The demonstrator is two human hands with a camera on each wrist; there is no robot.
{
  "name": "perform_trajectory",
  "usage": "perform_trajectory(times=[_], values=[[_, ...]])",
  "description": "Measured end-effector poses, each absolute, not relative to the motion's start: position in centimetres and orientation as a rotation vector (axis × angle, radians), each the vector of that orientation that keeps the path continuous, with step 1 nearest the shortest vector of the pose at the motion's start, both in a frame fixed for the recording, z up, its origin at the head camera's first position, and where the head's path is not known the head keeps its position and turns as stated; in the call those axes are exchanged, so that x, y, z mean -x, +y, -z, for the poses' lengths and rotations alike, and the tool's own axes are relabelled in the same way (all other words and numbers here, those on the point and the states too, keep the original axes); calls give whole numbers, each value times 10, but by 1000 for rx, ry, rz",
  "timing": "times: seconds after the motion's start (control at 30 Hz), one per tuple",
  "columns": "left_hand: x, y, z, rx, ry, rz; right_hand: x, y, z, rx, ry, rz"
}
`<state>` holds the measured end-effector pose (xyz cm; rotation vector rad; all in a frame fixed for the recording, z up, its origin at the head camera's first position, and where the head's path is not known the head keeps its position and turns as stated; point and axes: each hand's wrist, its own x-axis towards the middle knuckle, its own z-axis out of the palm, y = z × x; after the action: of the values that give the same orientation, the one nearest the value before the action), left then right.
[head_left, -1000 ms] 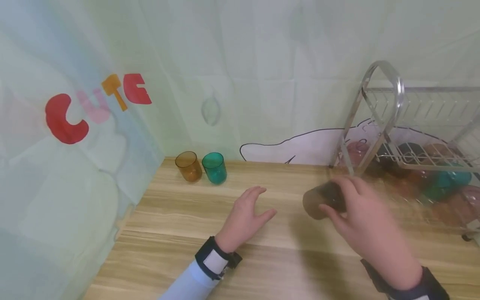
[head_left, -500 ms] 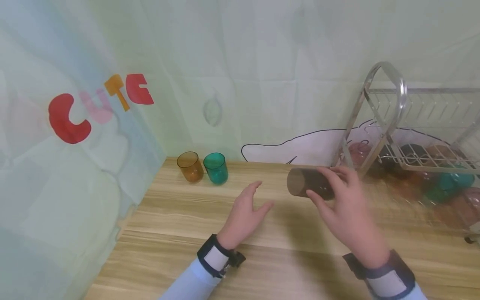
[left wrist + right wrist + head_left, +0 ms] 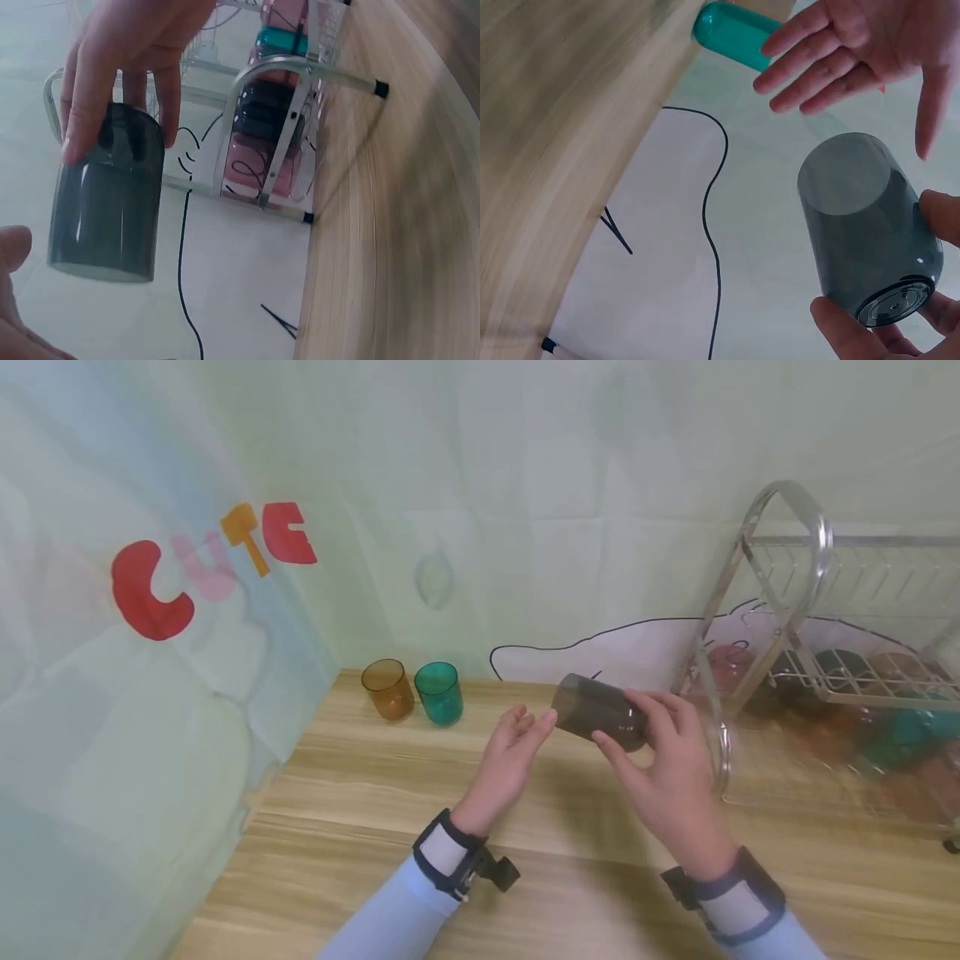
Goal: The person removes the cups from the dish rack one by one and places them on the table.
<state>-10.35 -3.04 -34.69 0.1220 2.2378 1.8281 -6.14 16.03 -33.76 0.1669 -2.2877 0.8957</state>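
Note:
A translucent grey cup (image 3: pixel 600 710) hangs tilted above the table, its mouth toward the left. My right hand (image 3: pixel 675 781) grips it near the base, thumb on the near side and fingers over the far side. Close to the cup's mouth is my left hand (image 3: pixel 501 768), its fingers extended and holding nothing. The right wrist view shows that left hand (image 3: pixel 870 49) spread out, a gap between it and the cup (image 3: pixel 870 240). An amber cup (image 3: pixel 388 692) and a teal cup (image 3: pixel 440 695) stand upright side by side at the table's back left.
At the right stands a metal dish rack (image 3: pixel 813 552) with several coloured cups on its lower level, among them a pink cup (image 3: pixel 726 667) and a teal one (image 3: pixel 903 735). A printed curtain (image 3: pixel 525 527) rises behind the wooden table (image 3: pixel 337 827).
My right hand has carried the grey cup left and away from the rack, turning its mouth up and leftward. My left hand has shifted slightly right and up, toward the cup's mouth.

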Motion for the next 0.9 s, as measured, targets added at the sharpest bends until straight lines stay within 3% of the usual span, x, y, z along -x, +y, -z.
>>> perform_trajectory(times=[0.9], values=[[115,-19,351,-144,1800,-2067,64,149,363,-239,-2333,-905]])
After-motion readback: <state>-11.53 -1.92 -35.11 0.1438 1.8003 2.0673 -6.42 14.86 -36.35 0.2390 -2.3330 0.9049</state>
